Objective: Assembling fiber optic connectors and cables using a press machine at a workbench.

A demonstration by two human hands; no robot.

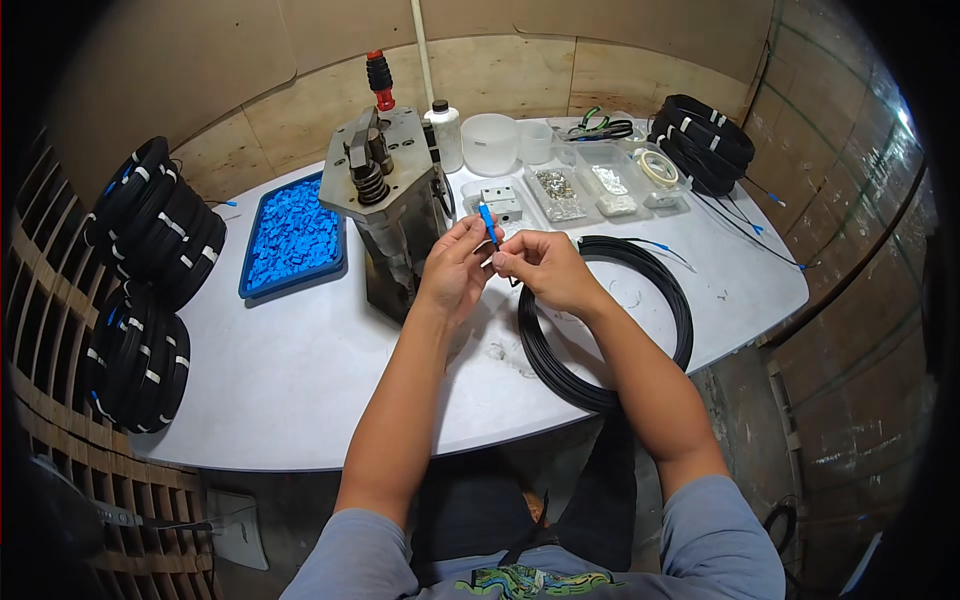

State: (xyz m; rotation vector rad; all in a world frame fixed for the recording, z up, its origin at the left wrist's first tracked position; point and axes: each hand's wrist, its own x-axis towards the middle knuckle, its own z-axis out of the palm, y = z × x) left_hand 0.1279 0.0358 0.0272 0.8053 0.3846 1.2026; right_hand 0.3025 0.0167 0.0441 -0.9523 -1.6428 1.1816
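Both hands met above the white table (300, 380), just beside the metal press (385, 200). The left hand (452, 272) pinched a small blue connector (488, 222); the right hand (545, 270) was closed on the cable end at its base. The step looked like fitting the connector, which called for steady alignment. One loose black cable coil (610, 320) lay on the table, one blue tray (292, 240) of parts, and three clear boxes (590, 185)

Lower end of blue connector (488, 222) hidden between fingertips of both hands (505, 265). Contents of clear trays (585, 190) at far bench edge too small to tell. Press base (385, 275) partly covered by left wrist. Black cable coil (606, 322) overhanging near edge, partly behind right forearm.
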